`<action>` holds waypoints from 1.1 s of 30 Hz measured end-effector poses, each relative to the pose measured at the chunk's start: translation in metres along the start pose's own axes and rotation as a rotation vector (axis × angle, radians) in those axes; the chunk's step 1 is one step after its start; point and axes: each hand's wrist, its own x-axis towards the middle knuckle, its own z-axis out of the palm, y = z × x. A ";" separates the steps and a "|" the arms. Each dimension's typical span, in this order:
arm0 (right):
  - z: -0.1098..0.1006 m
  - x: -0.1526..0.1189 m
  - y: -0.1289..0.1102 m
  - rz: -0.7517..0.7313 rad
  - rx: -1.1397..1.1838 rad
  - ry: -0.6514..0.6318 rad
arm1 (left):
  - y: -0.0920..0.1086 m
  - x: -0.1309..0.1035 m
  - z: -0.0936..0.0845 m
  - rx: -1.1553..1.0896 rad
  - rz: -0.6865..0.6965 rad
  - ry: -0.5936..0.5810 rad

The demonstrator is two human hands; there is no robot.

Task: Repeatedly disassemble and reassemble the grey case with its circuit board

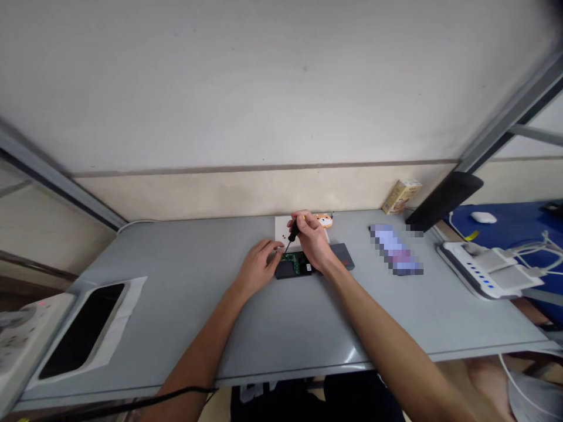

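A small black device with a green circuit board (295, 266) lies opened on the grey table. My right hand (311, 237) grips a black screwdriver (294, 232), its thin shaft slanting down to the board's upper left part. At the device's left edge rests my left hand (260, 265), with thumb and fingertips close together near the screwdriver's tip; whether they pinch anything is too small to tell. Behind the device is a white sheet (282, 227) with a few tiny dark specks on it. A dark grey flat panel (343, 256) lies partly behind my right wrist.
An orange animal-faced item (324, 220) sits behind my right hand. To the right are a blurred phone (396, 249), a small box (401, 196), a black cylinder (446, 199) and a power strip (475, 272). A dark tablet (83, 329) lies at left.
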 end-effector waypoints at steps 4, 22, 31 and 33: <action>0.007 -0.005 -0.002 -0.066 -0.149 0.018 | 0.014 0.016 0.004 -0.080 0.026 0.099; -0.001 -0.002 -0.006 -0.092 -0.309 -0.134 | 0.001 0.015 -0.001 -0.131 0.001 0.036; -0.003 -0.002 -0.004 -0.023 -0.121 -0.144 | 0.066 -0.025 -0.005 -0.044 0.285 -0.308; -0.003 -0.002 -0.005 -0.020 -0.151 -0.173 | 0.091 -0.031 0.009 -0.108 0.380 -0.542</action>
